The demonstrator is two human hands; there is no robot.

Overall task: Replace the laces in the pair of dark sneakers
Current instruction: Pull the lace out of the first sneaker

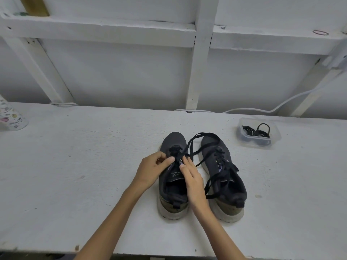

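Two dark sneakers with pale soles stand side by side on the white table, toes pointing away from me. My left hand (153, 168) grips the left sneaker (173, 192) at its lace area, thumb on the tongue. My right hand (193, 180) pinches a black lace (195, 142) at the left sneaker's eyelets. That lace loops out over the toe of the right sneaker (223, 177), which has its own black lace threaded and lying loose across its opening.
A clear plastic box (260, 133) with black coiled bands stands at the back right of the table (75, 166). A white cable (262, 109) runs along the wall. A patterned cup (11, 115) sits at the far left. White shelf frames rise behind.
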